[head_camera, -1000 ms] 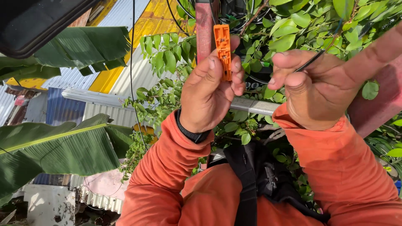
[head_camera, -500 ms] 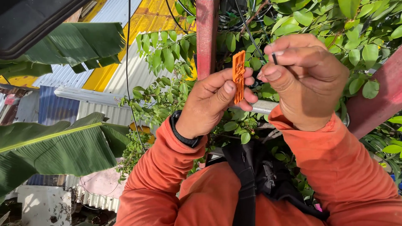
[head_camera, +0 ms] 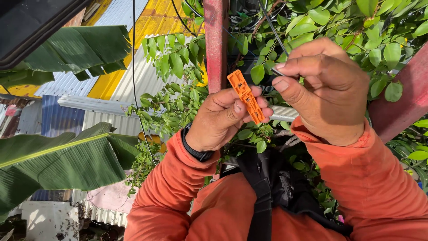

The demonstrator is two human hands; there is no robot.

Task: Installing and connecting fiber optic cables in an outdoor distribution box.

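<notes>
Outdoors, high above corrugated metal roofs (head_camera: 67, 82) in grey, blue and yellow, with a broad banana leaf (head_camera: 62, 160) at the lower left and a dense leafy shrub (head_camera: 178, 67) behind. Upright in the middle, a red metal post (head_camera: 216, 44).

Just right of that post, in front of the leaves: a slim orange plastic clip (head_camera: 245, 96), tilted, upper end free, lower end gripped. Held by the left hand (head_camera: 223, 120), fingers (head_camera: 263, 111) curled behind it and the thumb pressed on its front, so closed firmly on the lower half. Close beside the upper end, not touching as far as visible, the tip of a thin black cable (head_camera: 269, 22) coming down from above. Pinched near its end by the right hand (head_camera: 330, 93), thumb and forefinger tight together, other fingers folded in.

By judgement, at the step of bringing cable end and clip together, not yet joined. Calls for a small and exact approach: tip lined up with the open upper part of the clip, left hand steady, no slack in the pinch. Slot inside the clip too small to make out.

Lower down: a black wristband (head_camera: 196, 149), orange sleeves (head_camera: 169, 192), and a black harness strap (head_camera: 263, 196) across the chest.
</notes>
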